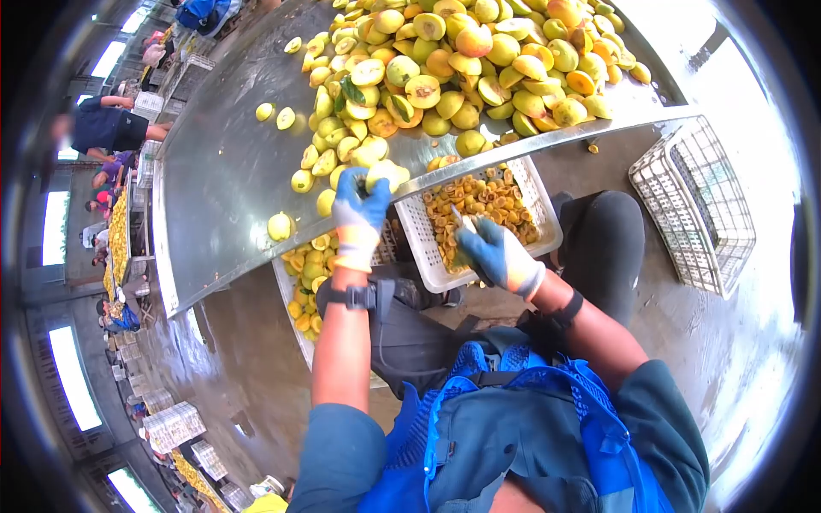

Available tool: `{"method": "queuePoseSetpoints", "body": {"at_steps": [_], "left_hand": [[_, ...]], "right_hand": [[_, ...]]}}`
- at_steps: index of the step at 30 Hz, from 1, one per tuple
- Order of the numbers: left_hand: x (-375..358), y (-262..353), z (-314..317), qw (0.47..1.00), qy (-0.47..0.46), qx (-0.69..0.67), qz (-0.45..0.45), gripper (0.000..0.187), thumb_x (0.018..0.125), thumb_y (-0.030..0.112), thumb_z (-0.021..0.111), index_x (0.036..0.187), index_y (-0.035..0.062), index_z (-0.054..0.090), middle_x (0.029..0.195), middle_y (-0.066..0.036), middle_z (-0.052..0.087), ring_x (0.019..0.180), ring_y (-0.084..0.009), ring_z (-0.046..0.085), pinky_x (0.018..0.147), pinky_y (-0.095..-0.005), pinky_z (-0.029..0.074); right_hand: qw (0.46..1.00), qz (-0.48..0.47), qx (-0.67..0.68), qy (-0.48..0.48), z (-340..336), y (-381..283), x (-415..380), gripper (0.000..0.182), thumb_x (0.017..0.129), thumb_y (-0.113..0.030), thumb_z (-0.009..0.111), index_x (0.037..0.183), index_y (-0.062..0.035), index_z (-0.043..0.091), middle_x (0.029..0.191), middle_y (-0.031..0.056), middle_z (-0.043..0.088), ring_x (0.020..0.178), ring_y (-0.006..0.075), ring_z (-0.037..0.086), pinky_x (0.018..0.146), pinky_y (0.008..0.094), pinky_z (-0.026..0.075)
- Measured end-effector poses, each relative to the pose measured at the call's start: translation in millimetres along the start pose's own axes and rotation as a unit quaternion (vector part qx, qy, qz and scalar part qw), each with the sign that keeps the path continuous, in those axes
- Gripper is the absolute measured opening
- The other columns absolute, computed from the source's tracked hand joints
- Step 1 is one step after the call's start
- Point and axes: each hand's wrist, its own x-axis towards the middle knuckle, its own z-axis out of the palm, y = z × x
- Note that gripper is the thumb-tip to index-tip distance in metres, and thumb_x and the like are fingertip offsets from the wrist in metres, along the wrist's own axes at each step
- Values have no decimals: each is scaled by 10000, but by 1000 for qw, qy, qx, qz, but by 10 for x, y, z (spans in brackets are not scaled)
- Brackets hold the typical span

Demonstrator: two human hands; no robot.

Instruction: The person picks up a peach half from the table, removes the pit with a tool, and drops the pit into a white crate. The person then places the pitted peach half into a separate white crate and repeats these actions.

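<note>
My left hand [359, 214], in a blue-and-grey glove, is closed on a yellow peach [389, 174] at the near edge of the metal table [227, 184]. My right hand [503, 256], gloved alike, grips a small knife [457, 214] whose blade points up and to the left. Below it is a white crate [549, 224] holding brown-orange pits and scraps [479, 203]. Whole and halved peaches [462, 64] are heaped on the table beyond my hands. Under the table edge, a second crate [286, 286] holds peach halves [310, 275], partly hidden by my left arm.
A white slatted crate [697, 205] stands on the floor at right. A raised metal lip [547, 141] runs along the table's near edge. A few loose halves [280, 226] lie at its left. Other people [107, 128] and stacked crates [174, 426] are at far left.
</note>
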Motion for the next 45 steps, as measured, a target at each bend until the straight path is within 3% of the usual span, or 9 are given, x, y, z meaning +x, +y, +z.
{"method": "queuePoseSetpoints", "body": {"at_steps": [2, 7, 11, 14, 16, 18, 19, 34, 45], "left_hand": [[-283, 293, 33, 999, -24, 22, 8, 244, 896, 114, 782, 1084, 41, 645, 1057, -64, 705, 912, -135, 652, 828, -308, 551], [-754, 836, 206, 941, -63, 82, 321, 276, 840, 33, 787, 1064, 43, 626, 1175, -118, 693, 1101, -248, 663, 985, -404, 534], [-1071, 841, 243, 988, 13, -123, 89, 347, 976, 228, 674, 1215, -18, 623, 1212, -134, 650, 1133, -261, 633, 1015, -392, 508], [-1169, 1081, 383, 854, -61, -473, -209, 430, 1107, 341, 482, 1330, -16, 573, 1248, -155, 660, 1146, -241, 638, 1066, -399, 504], [-1327, 844, 388, 970, -88, -203, -99, 449, 1108, 403, 465, 1308, 22, 596, 1238, -141, 668, 1151, -244, 648, 1065, -418, 506], [-1272, 968, 482, 811, -46, -500, -301, 440, 1102, 420, 472, 1286, 45, 610, 1222, -129, 671, 1144, -247, 655, 1053, -426, 515], [-1255, 1020, 495, 741, -13, -564, -364, 416, 1086, 434, 502, 1229, 67, 638, 1184, -118, 682, 1134, -264, 661, 1028, -437, 531], [-1440, 766, 590, 854, 70, -452, -249, 423, 1060, 455, 474, 1240, 89, 588, 1102, -112, 695, 1011, -249, 677, 930, -391, 544], [-1441, 967, 682, 858, 97, -454, -221, 338, 1041, 423, 481, 1168, 120, 559, 1097, -124, 655, 1008, -276, 664, 930, -426, 553]], "right_hand": [[1000, 9, 21, -14, 9, -281, 28, 374, 1027, -372, 624, 1068, -1, 647, 843, 37, 659, 730, 97, 581, 635, 310, 506], [971, -7, 225, -80, 41, -508, -39, 376, 1009, -399, 636, 1156, -53, 641, 830, -18, 640, 601, 49, 550, 495, 196, 402], [901, 27, 389, -191, -50, -429, -264, 368, 982, -292, 637, 1225, -15, 644, 916, 19, 690, 621, 49, 560, 516, 205, 410], [965, 12, 228, -130, -37, -334, -279, 365, 970, -279, 648, 1213, -7, 648, 949, 29, 713, 632, 44, 560, 525, 205, 406], [994, -34, 89, -52, -8, -330, -283, 359, 967, -279, 665, 1174, 13, 640, 888, 77, 707, 657, 130, 608, 555, 312, 467], [978, -153, -106, 92, 84, -265, -234, 363, 970, -286, 671, 1146, 28, 631, 847, 134, 705, 669, 223, 654, 589, 390, 500], [964, -155, -164, 138, 58, -229, -287, 355, 996, -291, 659, 1106, 45, 621, 842, 243, 689, 757, 382, 699, 668, 478, 516], [958, -120, -258, 18, 202, -315, -709, 409, 1070, -364, 533, 1028, 19, 670, 805, 285, 692, 791, 454, 709, 707, 518, 543], [957, -78, -278, -31, 206, -466, -666, 424, 1067, -377, 518, 1056, 15, 681, 867, 296, 705, 815, 468, 707, 746, 518, 557]]}}
